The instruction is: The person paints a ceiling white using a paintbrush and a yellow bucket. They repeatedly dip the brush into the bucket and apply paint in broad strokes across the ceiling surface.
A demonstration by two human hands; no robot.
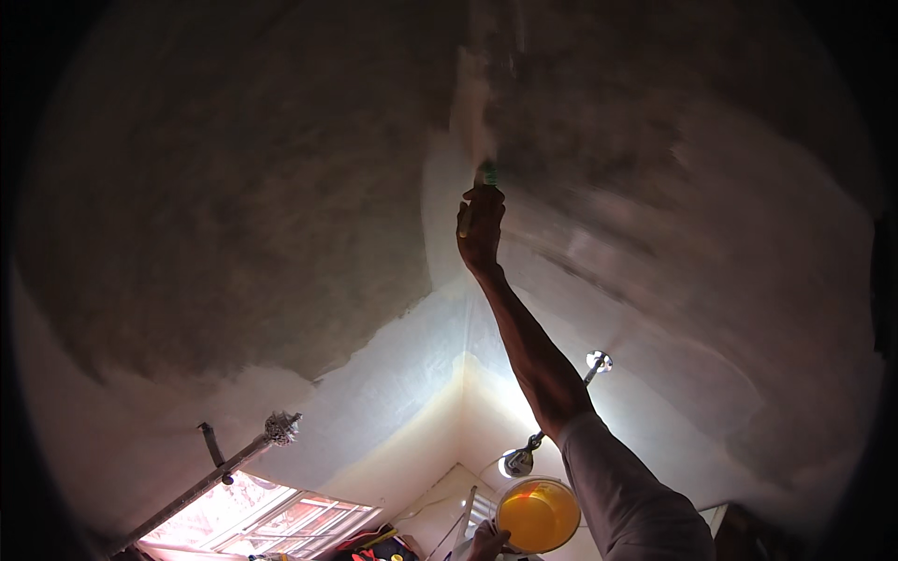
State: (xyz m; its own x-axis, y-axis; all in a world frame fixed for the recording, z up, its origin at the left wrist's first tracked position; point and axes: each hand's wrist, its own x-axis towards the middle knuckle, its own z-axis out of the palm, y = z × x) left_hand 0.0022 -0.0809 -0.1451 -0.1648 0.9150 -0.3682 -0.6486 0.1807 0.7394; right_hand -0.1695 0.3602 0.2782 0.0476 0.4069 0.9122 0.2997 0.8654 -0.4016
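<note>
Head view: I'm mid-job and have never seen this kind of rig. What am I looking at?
There is no machine here, only a person's bare hands. The one picture comes from a wide fisheye camera on the person's head, so straight edges bend near its rim. The right hand is raised, holding a brush-like tool with a green band near the corner between two walls, which show pale and darker patches. At the bottom, the left hand grips a yellow bucket; I can't tell what is inside. A window and a rod sit lower left.
</note>
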